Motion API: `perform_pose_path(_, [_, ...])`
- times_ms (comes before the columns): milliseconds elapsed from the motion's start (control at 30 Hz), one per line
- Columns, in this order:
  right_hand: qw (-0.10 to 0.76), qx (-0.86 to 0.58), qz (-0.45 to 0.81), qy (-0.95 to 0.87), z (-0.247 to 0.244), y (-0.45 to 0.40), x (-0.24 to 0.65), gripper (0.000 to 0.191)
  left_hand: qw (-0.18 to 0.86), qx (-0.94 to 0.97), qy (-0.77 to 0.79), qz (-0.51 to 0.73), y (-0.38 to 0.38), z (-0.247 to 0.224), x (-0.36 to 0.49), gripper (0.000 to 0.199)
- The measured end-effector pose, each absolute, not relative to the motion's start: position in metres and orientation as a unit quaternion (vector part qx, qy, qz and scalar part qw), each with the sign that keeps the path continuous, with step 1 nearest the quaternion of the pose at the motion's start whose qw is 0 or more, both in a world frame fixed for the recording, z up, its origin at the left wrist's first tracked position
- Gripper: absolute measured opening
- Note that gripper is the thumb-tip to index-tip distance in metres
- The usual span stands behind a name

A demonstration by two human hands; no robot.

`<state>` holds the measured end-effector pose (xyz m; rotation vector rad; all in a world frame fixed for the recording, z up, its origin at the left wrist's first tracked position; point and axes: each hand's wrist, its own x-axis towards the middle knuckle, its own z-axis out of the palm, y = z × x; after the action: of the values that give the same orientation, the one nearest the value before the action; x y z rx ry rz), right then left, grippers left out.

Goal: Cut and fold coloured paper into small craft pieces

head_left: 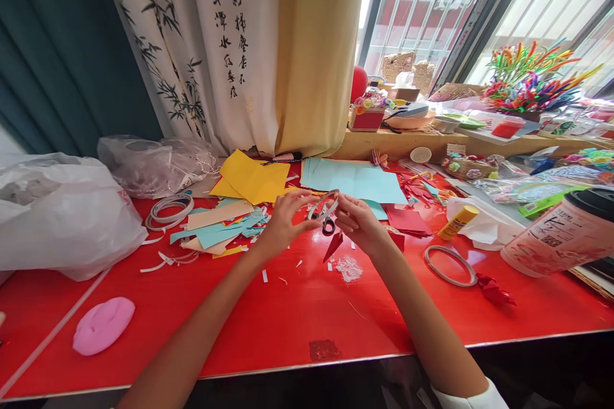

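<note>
Currently, from my remote seat, I see my right hand [359, 222] pinching a pale tape loop [330, 208] at the dial's centre, over the red worktop [278, 335]. My left hand [286, 217] curves at the loop's nine-o'clock side; I can't tell whether it grips. A small black ring [329, 233] shows just below, at six o'clock. Around them lie yellow paper [259, 180] at ten, a glue stick [458, 223] at three, another tape ring [437, 278] at four and a pink disc [104, 326] at eight.
</note>
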<state>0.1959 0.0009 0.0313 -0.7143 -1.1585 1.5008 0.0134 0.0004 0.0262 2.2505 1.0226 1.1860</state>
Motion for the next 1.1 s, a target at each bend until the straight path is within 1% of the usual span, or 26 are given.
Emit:
perform_pose_path(67, [0.524, -0.3, 0.631, -0.487, 0.031, 0.0, 0.193, 0.027, 0.217, 0.83, 0.341, 0.384, -0.002, 0.025, 0.017, 0.026])
perform_pose_path(100, [0.522, -0.3, 0.632, -0.488, 0.03, -0.001, 0.192, 0.029, 0.235, 0.832, 0.339, 0.372, -0.003, 0.024, 0.018, 0.024])
perform_pose_path(300, [0.5, -0.337, 0.595, -0.531, 0.036, -0.01, 0.188, 0.032, 0.323, 0.772, 0.377, 0.398, -0.002, 0.02, 0.02, 0.028])
perform_pose_path(400, [0.498, -0.351, 0.571, -0.55, 0.037, -0.013, 0.186, 0.026, 0.397, 0.76, 0.341, 0.386, -0.004, 0.023, 0.02, 0.028])
perform_pose_path(500, [0.516, -0.355, 0.568, -0.534, 0.035, -0.012, 0.185, 0.022, 0.449, 0.752, 0.313, 0.369, -0.008, 0.026, 0.022, 0.027])
perform_pose_path(600, [0.543, -0.343, 0.583, -0.497, 0.033, -0.009, 0.186, 0.021, 0.451, 0.765, 0.3, 0.348, -0.01, 0.027, 0.023, 0.028])
perform_pose_path(733, [0.565, -0.342, 0.576, -0.482, 0.032, -0.004, 0.19, 0.021, 0.453, 0.748, 0.31, 0.372, -0.007, 0.023, 0.023, 0.026])
perform_pose_path(833, [0.537, -0.371, 0.55, -0.521, 0.033, -0.006, 0.19, 0.028, 0.491, 0.712, 0.307, 0.397, -0.004, 0.021, 0.023, 0.03])
perform_pose_path(900, [0.506, -0.392, 0.53, -0.555, 0.034, -0.009, 0.188, 0.031, 0.491, 0.71, 0.309, 0.399, -0.003, 0.022, 0.022, 0.03])
perform_pose_path(1000, [0.464, -0.392, 0.508, -0.611, 0.035, -0.014, 0.183, 0.031, 0.466, 0.729, 0.327, 0.38, -0.004, 0.023, 0.021, 0.029])
perform_pose_path(1100, [0.458, -0.388, 0.485, -0.636, 0.035, -0.016, 0.181, 0.028, 0.408, 0.765, 0.342, 0.364, -0.005, 0.024, 0.019, 0.03])
